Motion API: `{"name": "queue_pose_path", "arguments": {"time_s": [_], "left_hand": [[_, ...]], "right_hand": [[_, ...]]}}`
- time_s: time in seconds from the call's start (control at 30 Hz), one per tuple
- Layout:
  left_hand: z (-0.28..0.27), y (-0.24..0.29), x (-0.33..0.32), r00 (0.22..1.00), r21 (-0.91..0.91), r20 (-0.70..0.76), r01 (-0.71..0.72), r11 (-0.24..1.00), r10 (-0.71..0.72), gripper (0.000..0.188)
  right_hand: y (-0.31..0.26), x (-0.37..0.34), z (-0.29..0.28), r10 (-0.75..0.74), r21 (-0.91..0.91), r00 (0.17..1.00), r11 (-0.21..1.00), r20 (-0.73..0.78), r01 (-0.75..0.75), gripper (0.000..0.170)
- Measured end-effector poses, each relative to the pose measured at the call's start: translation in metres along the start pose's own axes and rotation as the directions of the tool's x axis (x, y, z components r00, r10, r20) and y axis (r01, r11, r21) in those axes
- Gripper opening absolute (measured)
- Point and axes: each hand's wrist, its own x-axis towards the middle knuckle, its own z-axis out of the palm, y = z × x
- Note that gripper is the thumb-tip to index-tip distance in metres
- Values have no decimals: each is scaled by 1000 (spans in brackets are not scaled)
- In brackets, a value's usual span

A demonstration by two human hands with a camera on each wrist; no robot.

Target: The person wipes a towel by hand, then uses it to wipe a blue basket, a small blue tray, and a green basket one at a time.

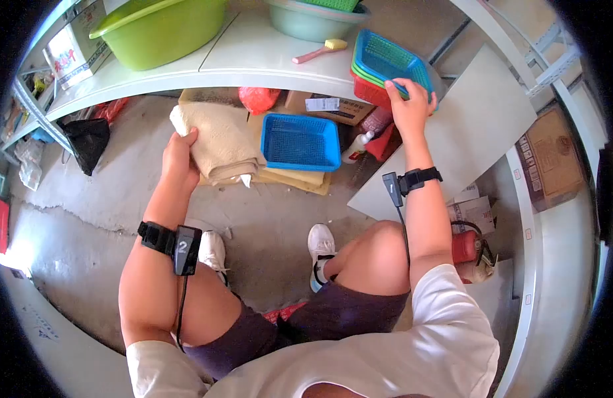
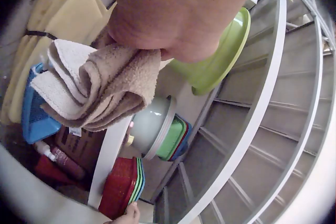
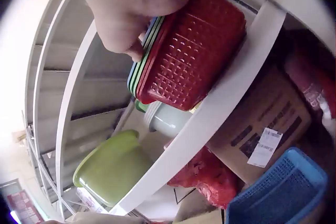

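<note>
My left hand (image 1: 180, 159) grips a folded beige towel (image 1: 220, 142) by its left edge, above the floor and beside a blue basket (image 1: 301, 141) on the lower level. In the left wrist view the towel (image 2: 105, 85) hangs in folds below the hand (image 2: 163, 19). At the shelf's front edge, my right hand (image 1: 412, 113) pinches the rim of a nested stack of baskets (image 1: 392, 60), blue on top, then green and red. The right wrist view shows the red basket (image 3: 197, 45) at the shelf edge, with the hand's (image 3: 134, 8) fingers curled over the rims.
On the white shelf (image 1: 240, 60) stand a green tub (image 1: 157, 33), a pale basin (image 1: 313, 20) and a pink-handled brush (image 1: 319, 51). Below are a red bag (image 1: 258, 99), a cardboard box (image 1: 346, 109) and a white bottle (image 1: 357, 147). A white board (image 1: 465, 126) leans at the right.
</note>
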Motion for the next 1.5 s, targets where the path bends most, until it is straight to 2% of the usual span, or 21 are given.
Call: {"name": "queue_pose_path", "arguments": {"time_s": [0.13, 0.23, 0.43, 0.53, 0.63, 0.67, 0.73, 0.8, 0.87, 0.93, 0.97, 1.0, 1.07, 1.17, 1.2, 1.23, 1.3, 1.4, 1.5], "left_hand": [[-1, 0, 2, 1000, 1, 1, 11, 1000, -11, 33], [-1, 1, 2, 1000, 6, -4, 29, 1000, -29, 32], [-2, 1, 3, 1000, 14, -9, 14, 1000, -14, 32], [-3, 0, 5, 999, 10, -20, 26, 1000, -26, 33], [4, 2, -1, 1000, 18, 11, -8, 1000, 7, 36], [6, 3, -4, 998, -4, 65, -9, 1000, 10, 38], [9, 5, -9, 987, -50, 160, -12, 999, 20, 40], [20, 9, -17, 959, -96, 281, -21, 995, 47, 40], [27, 13, -25, 933, -140, 348, -46, 989, 92, 42], [25, 14, -23, 900, -225, 407, -70, 972, 158, 44], [21, 14, -19, 914, -284, 383, -21, 958, 134, 45], [24, 18, -27, 901, -292, 387, -81, 953, 195, 45], [24, 25, -31, 864, -309, 416, -158, 938, 283, 45], [11, 32, -23, 878, -435, 381, -107, 894, 291, 39], [15, 35, -28, 876, -418, 328, -202, 886, 355, 39], [6, 36, -21, 862, -437, 369, -170, 883, 348, 39], [4, 42, -24, 838, -314, 395, -263, 912, 377, 43], [14, 36, -37, 874, -214, 418, -172, 962, 249, 41], [22, 24, -52, 873, 90, 488, -40, 995, -9, 37]], "right_hand": [[5, 8, 1, 127, 124, 989, 985, -78, -117, 30], [5, 13, 5, 124, 161, 969, 983, -213, -90, 29], [-5, 8, -3, 19, 13, 977, 1000, -214, -16, 28], [-18, 8, -13, -61, 17, 949, 997, -310, 69, 26], [-42, 0, -29, -229, 59, 919, 964, -321, 260, 23], [-52, -5, -34, -284, 89, 906, 941, -314, 326, 26], [-74, -18, -45, -390, 162, 869, 878, -304, 451, 31], [-90, -28, -56, -547, 299, 824, 769, -148, 565, 33], [-115, -36, -68, -713, 431, 701, 629, -13, 648, 30], [-131, -47, -69, -808, 533, 580, 538, 105, 653, 24], [-138, -53, -69, -848, 581, 506, 493, 154, 648, 21], [-145, -57, -69, -867, 619, 485, 444, 114, 648, 21], [-157, -63, -79, -883, 658, 452, 416, 128, 628, 24], [-165, -67, -86, -897, 698, 430, 370, 99, 613, 27], [-165, -67, -87, -900, 708, 429, 355, 81, 610, 28], [-166, -67, -88, -906, 714, 412, 350, 95, 606, 28], [-168, -67, -92, -917, 726, 379, 346, 126, 595, 28], [-168, -69, -88, -911, 745, 394, 345, 120, 571, 27], [-166, -69, -83, -909, 697, 407, 348, 88, 627, 29]]}}
